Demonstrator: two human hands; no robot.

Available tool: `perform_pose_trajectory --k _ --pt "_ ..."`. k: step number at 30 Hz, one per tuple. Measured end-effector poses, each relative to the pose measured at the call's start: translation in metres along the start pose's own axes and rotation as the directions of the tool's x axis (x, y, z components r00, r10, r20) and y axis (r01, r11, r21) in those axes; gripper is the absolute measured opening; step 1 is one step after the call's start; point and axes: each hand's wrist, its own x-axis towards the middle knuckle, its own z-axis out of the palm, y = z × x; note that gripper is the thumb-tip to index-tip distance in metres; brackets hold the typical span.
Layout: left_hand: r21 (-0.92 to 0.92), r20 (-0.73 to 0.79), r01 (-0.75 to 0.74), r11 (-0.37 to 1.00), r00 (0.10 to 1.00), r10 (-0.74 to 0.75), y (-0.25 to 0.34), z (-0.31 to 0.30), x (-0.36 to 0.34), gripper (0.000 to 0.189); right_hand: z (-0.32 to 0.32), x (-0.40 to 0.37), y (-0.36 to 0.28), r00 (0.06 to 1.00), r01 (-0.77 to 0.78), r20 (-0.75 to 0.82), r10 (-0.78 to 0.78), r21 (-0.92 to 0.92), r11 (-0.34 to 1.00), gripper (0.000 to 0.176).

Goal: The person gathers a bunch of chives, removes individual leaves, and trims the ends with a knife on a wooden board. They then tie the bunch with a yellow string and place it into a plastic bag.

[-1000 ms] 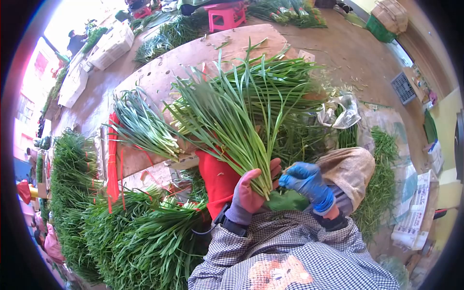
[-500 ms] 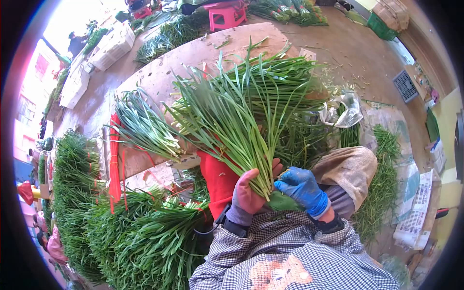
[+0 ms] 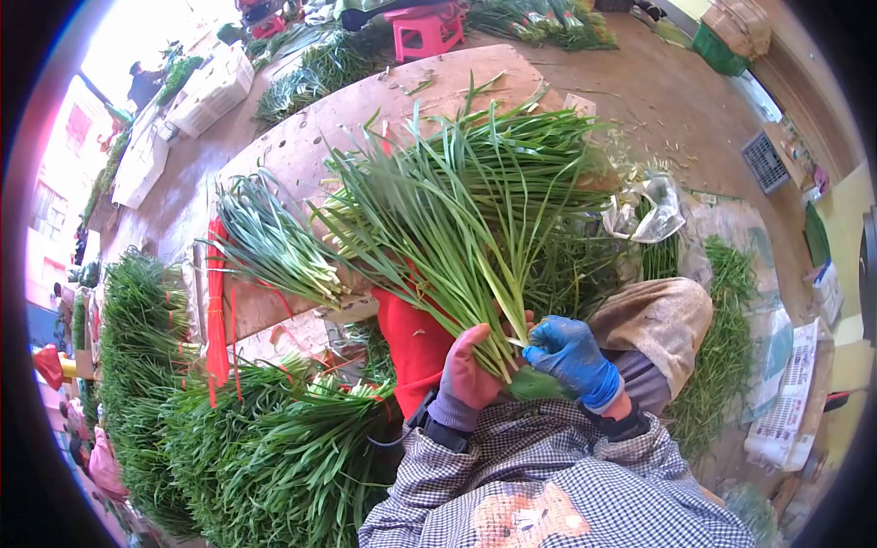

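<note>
My left hand (image 3: pixel 470 365), in a pinkish-purple glove, is closed around the lower stalks of a loose bunch of garlic chives (image 3: pixel 448 247). The leaves fan up and away over the board. Close beside it, my right hand (image 3: pixel 568 356) in a blue glove pinches the pale base of a stalk at the bunch's right side. Behind the held bunch, a pile of garlic chives (image 3: pixel 548 151) lies on the wooden board (image 3: pixel 301 151). A smaller bundle with white ends (image 3: pixel 279 242) rests to the left.
Red ties (image 3: pixel 217 301) hang at the board's left edge. Tied green bundles (image 3: pixel 283 447) are stacked at the lower left. A plastic bag (image 3: pixel 650 215) and loose greens (image 3: pixel 717 356) lie on the right. A pink stool (image 3: pixel 425 35) stands beyond the board.
A stalk on the right of the bunch has come away at an angle, its pale base now at my right fingertips. My left hand has barely moved.
</note>
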Motion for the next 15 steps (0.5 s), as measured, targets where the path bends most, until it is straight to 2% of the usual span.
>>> perform_pose_trajectory --k 2,4,5,7,8,10,12,14,15 --pt "-0.001 -0.010 0.010 1.000 1.000 -0.010 -0.003 -0.005 0.000 0.056 -0.005 -0.002 0.001 1.000 -0.011 0.005 0.011 0.003 1.000 0.016" --pt "0.128 -0.175 -0.028 0.991 0.983 0.050 -0.007 -0.007 0.000 0.054 -0.007 -0.005 0.004 0.996 -0.082 0.030 0.082 0.005 0.997 0.015" --pt "0.128 -0.174 -0.028 0.991 0.983 0.051 -0.007 -0.009 0.000 0.054 -0.007 -0.007 0.007 0.996 -0.081 0.030 0.081 0.005 0.997 0.015" --pt "0.330 -0.171 0.008 0.944 0.984 0.051 -0.006 -0.008 0.001 0.053 -0.003 -0.012 0.015 0.985 -0.153 0.087 0.146 0.078 0.985 0.014" --pt "0.349 -0.172 -0.028 0.937 0.981 0.093 -0.007 -0.005 0.000 0.053 -0.002 -0.013 0.017 0.985 -0.153 0.087 0.146 0.078 0.985 0.014" --pt "0.338 -0.203 -0.005 0.941 0.976 0.078 -0.009 -0.009 0.000 0.052 0.000 -0.016 0.020 0.968 -0.249 0.121 0.221 0.313 0.917 0.012" --pt "0.325 -0.233 0.015 0.946 0.970 0.065 -0.010 -0.016 -0.001 0.052 -0.005 -0.016 0.009 0.961 -0.275 0.124 0.247 0.365 0.889 0.011" --pt "0.248 -0.102 -0.043 0.968 0.992 0.071 -0.011 -0.023 -0.001 0.051 -0.011 -0.016 0.002 0.954 -0.299 0.129 0.270 0.415 0.859 0.010" --pt "0.246 -0.101 -0.047 0.968 0.992 0.074 -0.011 -0.026 0.001 0.051 -0.015 -0.017 0.001 0.948 -0.318 0.129 0.292 0.450 0.835 0.009"
